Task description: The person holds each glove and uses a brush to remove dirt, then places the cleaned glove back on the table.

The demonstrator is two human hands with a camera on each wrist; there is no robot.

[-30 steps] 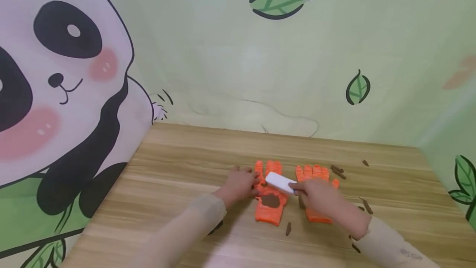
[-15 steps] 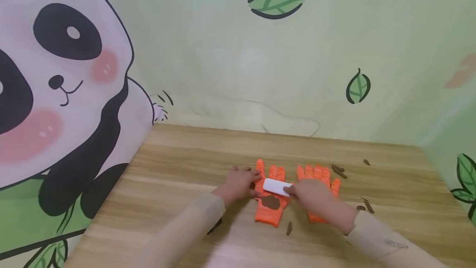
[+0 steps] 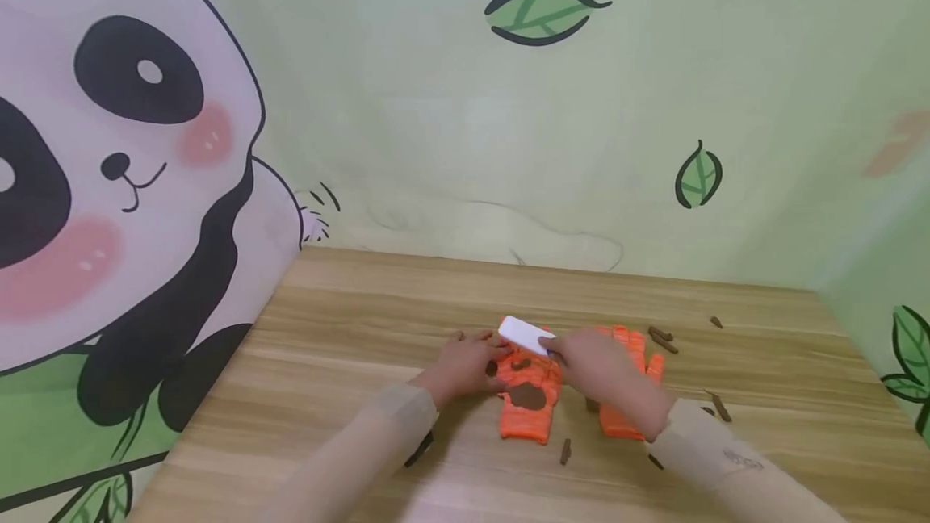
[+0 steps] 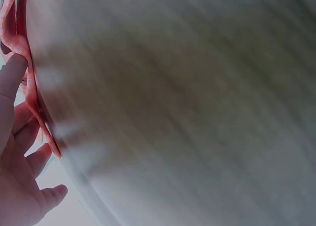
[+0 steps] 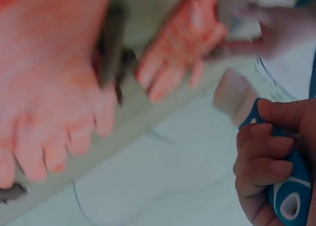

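Observation:
An orange knitted glove [image 3: 526, 426] lies flat with its fingers toward the wall, a brown patch [image 3: 526, 396] and a smaller brown smear on it. My left hand [image 3: 461, 366] rests at its left edge, fingers spread; in the left wrist view the thumb touches the orange edge. My right hand [image 3: 599, 366] grips a brush [image 3: 526, 336] over the finger end of this glove. The right wrist view shows the brush's blue handle and pale bristles [image 5: 232, 95]. A second orange glove [image 3: 623, 420] lies to the right, partly behind my right hand and forearm.
Brown strips [image 3: 661, 339] are scattered on the wooden table [image 3: 363, 297], mostly right of the gloves. Another strip [image 3: 566, 451] lies in front, between them. A dark piece [image 3: 419, 452] sits beside the left sleeve. A wall with a panda picture [image 3: 167, 127] borders the table.
The brush in my right hand has dipped toward the palm of the left glove, then moved left and away to its finger end, uncovering the small brown smear. My left hand stays nearly in place.

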